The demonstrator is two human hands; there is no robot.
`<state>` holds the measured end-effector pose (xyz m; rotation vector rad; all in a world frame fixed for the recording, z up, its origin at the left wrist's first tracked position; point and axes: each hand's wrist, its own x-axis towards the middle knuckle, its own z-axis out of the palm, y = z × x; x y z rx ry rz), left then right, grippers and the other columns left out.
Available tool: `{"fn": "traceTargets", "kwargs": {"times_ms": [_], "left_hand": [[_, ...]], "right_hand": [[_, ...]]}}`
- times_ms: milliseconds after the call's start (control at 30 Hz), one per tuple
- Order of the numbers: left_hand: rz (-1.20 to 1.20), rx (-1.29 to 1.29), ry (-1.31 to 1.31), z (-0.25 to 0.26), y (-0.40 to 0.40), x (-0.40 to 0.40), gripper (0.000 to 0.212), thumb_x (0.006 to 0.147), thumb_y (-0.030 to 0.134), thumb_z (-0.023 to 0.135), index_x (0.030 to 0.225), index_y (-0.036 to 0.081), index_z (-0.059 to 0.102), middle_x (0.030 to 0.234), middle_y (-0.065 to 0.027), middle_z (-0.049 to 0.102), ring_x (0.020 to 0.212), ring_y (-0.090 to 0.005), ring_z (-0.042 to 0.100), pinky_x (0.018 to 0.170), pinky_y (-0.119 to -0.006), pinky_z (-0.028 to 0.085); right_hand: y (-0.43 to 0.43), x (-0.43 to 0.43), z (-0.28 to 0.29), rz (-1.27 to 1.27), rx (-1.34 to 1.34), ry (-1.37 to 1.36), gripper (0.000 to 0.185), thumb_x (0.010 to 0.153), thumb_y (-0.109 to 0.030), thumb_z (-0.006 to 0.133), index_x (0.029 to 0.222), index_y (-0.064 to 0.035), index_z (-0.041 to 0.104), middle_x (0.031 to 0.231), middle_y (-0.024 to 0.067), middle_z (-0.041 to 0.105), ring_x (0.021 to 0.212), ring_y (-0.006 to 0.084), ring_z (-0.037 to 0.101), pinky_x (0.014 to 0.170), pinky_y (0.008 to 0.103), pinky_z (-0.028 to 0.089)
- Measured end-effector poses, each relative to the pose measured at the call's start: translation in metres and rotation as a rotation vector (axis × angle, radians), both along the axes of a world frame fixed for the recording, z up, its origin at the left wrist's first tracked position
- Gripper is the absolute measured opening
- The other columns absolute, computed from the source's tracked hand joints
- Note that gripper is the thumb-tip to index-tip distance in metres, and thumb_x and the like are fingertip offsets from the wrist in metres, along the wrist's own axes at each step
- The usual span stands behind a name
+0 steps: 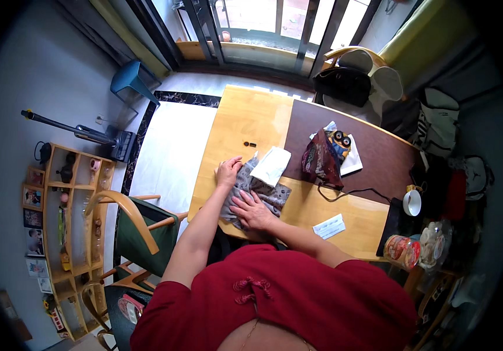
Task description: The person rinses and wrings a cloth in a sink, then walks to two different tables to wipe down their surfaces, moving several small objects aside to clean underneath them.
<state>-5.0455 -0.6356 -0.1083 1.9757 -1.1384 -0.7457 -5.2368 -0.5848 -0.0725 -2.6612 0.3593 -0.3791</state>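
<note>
A grey patterned cloth (280, 196) lies creased on the wooden table (251, 109) at its near edge. My right hand (251, 210) rests palm down on the cloth with its fingers spread. At the cloth's upper left corner, my left hand (228, 172) has its fingers bent together; whether it pinches the fabric cannot be told. A white folded paper or cloth (273, 166) lies over the upper part of the grey cloth. Two small dark objects (249, 144) are on the wood beyond my left hand.
On the table's brown part stand a dark red bag (321, 162) and a Minion figure (340, 147). A white packet (329, 226), a white mug (412, 202) and plastic jars (402, 251) are to the right. A green chair (146, 232) stands left.
</note>
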Motion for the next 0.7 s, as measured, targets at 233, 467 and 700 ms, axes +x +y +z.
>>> {"fn": "traceTargets", "kwargs": {"times_ms": [233, 467, 700], "left_hand": [[-0.073, -0.217, -0.202, -0.004, 0.004, -0.007, 0.040, 0.082, 0.035, 0.057, 0.117, 0.015, 0.057, 0.115, -0.0072, 0.056, 0.105, -0.0255, 0.053, 0.087, -0.039, 0.039], [-0.313, -0.056, -0.274, 0.017, 0.005, -0.003, 0.059, 0.076, 0.044, 0.063, 0.128, 0.017, 0.050, 0.145, -0.0077, 0.030, 0.104, -0.0257, 0.050, 0.090, -0.043, 0.036], [-0.354, -0.430, -0.386, 0.062, 0.011, -0.069, 0.038, 0.070, 0.025, 0.069, 0.106, 0.016, 0.061, 0.132, -0.0124, 0.043, 0.118, -0.0311, 0.041, 0.097, -0.048, 0.027]], "right_hand": [[0.002, -0.001, 0.001, 0.005, -0.016, -0.030, 0.047, 0.078, -0.027, 0.057, 0.123, -0.0169, 0.050, 0.134, 0.0088, 0.043, 0.130, 0.0333, 0.030, 0.105, 0.0534, 0.022], [0.000, 0.001, -0.002, 0.000, -0.025, 0.001, 0.049, 0.079, -0.028, 0.056, 0.126, -0.0183, 0.047, 0.136, 0.0082, 0.040, 0.130, 0.0324, 0.030, 0.104, 0.0554, 0.022], [-0.001, -0.001, -0.019, 0.041, 0.035, -0.018, 0.045, 0.076, -0.028, 0.054, 0.119, -0.0165, 0.053, 0.130, 0.0096, 0.045, 0.127, 0.0286, 0.034, 0.104, 0.0526, 0.026]]}}
